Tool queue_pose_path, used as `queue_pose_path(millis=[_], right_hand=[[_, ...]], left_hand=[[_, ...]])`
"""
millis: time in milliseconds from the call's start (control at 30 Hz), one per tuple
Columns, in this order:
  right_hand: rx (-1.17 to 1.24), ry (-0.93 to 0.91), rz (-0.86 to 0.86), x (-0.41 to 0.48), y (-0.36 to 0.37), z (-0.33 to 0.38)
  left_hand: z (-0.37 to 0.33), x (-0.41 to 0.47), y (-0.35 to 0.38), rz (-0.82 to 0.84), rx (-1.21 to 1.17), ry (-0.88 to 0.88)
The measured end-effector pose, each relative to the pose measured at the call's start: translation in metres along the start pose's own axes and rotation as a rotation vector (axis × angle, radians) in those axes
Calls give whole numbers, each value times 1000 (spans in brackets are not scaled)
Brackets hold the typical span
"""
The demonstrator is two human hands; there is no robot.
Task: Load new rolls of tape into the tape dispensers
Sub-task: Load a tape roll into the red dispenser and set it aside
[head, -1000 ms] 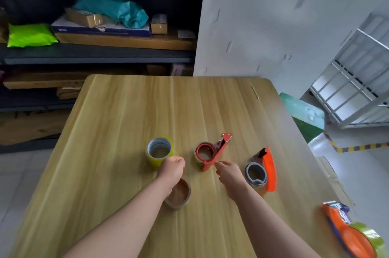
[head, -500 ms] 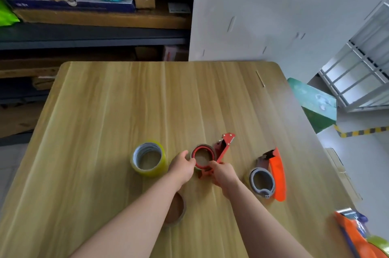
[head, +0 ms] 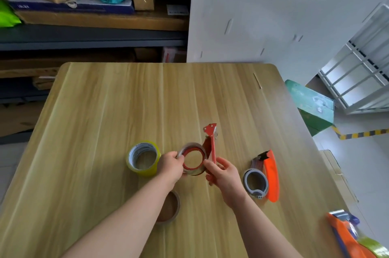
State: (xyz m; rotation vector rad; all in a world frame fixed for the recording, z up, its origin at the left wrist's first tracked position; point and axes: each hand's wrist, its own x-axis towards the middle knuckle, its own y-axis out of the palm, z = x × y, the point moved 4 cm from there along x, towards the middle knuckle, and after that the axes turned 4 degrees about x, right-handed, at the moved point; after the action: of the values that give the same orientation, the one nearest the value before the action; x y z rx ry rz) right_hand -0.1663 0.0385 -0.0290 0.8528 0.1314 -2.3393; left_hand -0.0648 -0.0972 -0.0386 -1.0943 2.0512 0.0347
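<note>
Resting on the desk [head: 105, 121], the red dispenser [head: 211, 144] is lying with its long axis running away from the person, right hand [head: 224, 171] fingers clamping its near handle, left hand [head: 171, 165] fingers pinching the tape roll [head: 192, 160] seated at its left.

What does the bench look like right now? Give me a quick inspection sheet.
Surface: wooden table, far half bare.
Job's things: red dispenser with its ring held in both hands; yellow tape roll; brown roll; orange dispenser; another dispenser at the near right corner.
Clutter: thin stick.
Grippers: left hand on the ring, right hand on the handle.
Cables: nothing seen.
Surroundings: shelves with boxes, white wall.
</note>
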Motion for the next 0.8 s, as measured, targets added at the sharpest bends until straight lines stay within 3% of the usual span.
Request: queue_pose_path(millis=[100, 200, 433, 600, 800], right_hand=[[-97, -34, -2, -6, -4, 9], [-35, -12, 23, -11, -10, 11], [29, 17, 32, -25, -3, 6], [27, 18, 57, -34, 10, -3], [38, 28, 47, -38, 11, -15]], left_hand=[[-5, -7, -14, 36, -98, -46], [-9, -15, -34, 81, -125, -41], [14, -44, -66, -22, 496, 324], [49, -58, -71, -81, 574, 360], [76, -53, -74, -74, 547, 272]])
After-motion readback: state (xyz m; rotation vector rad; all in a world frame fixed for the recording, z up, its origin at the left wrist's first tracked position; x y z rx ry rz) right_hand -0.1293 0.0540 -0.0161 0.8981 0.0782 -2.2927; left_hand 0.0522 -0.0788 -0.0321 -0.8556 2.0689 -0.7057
